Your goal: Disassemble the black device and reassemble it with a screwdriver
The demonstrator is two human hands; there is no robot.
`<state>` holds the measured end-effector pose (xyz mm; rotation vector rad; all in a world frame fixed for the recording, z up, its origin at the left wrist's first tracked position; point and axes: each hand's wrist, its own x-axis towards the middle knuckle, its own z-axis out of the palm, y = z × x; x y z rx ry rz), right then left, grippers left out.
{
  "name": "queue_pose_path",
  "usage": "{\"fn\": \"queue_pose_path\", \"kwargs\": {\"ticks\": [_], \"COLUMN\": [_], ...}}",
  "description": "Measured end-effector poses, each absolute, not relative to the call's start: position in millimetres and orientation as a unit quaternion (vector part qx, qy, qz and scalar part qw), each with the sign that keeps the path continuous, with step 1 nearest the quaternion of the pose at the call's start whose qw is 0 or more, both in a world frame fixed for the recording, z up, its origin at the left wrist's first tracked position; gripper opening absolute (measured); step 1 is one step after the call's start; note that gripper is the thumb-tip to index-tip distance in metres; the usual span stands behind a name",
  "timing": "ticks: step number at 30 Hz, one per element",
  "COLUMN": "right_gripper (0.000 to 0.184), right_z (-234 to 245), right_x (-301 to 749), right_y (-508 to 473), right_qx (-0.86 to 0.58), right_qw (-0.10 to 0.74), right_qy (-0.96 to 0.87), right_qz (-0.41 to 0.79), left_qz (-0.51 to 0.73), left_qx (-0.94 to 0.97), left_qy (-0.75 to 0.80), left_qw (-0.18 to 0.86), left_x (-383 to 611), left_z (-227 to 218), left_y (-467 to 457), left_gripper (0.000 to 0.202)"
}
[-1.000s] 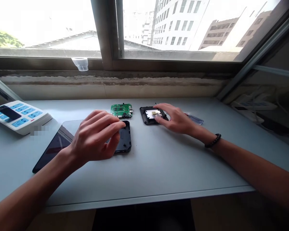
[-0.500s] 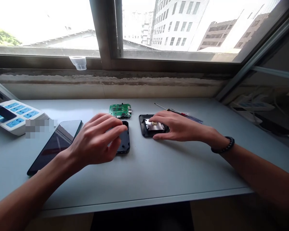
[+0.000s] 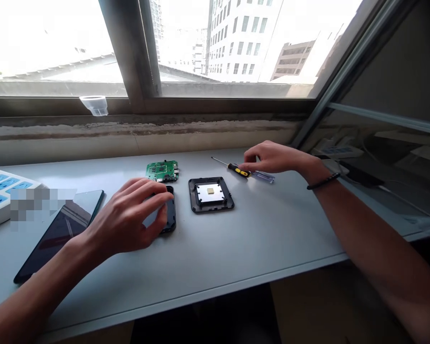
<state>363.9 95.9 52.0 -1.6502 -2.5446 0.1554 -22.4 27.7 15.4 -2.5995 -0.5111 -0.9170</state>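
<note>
Moved since the earlier frame: right hand [image 3: 272,156], now found at the yellow-and-black screwdriver [image 3: 239,170], away from the black cover [image 3: 193,197].

Screwdriver: laid at 2 o'clock from the cover, shaft pointed to 10. Its handle is met by the right fingers; whether it is clamped cannot be told. Clear-handled tool [image 3: 268,177]: at its 4 o'clock; could be dragged along if the screwdriver is raised carelessly.

Cover: metal plate and pale square pad [image 3: 210,191] uppermost, uncovered. Pad could be scuffed or dislodged if a shaft is swung low over it.

Left hand [image 3: 131,215]: thumb and forefinger apart, nothing seen held, above the black case [image 3: 173,210], between 8 and 9 o'clock. Case partly hidden; a slip there could be missed.

Circuit board [image 3: 161,171]: at 10 o'clock, loose-looking; could be knocked by lifted knuckles.
</note>
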Motion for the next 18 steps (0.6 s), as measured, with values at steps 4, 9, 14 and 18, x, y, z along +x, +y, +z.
{"fn": "queue_pose_path", "kwargs": {"ticks": [4,9,14,18], "right_gripper": [0.051,0.047,0.037,0.031], "right_z": [49,40,36,34], "right_x": [352,344,343,339], "right_y": [93,96,98,96], "right_qx": [-0.555,-0.565,-0.557,-0.55], "right_qw": [0.005,-0.047,-0.064,-0.062], "right_qy": [-0.831,-0.824,-0.827,-0.831], "right_qz": [0.034,-0.005,-0.042,-0.06], "left_qz": [-0.295,-0.223,-0.159,-0.109], "left_qx": [-0.925,-0.93,-0.941,-0.949], "left_qy": [-0.212,-0.269,-0.284,-0.283], "left_qw": [0.107,0.112,0.097,0.091], "left_x": [-10,16,37,44], "left_z": [15,19,18,10], "left_y": [17,6,7,7], "left_gripper": [0.015,0.027,0.022,0.021]}}
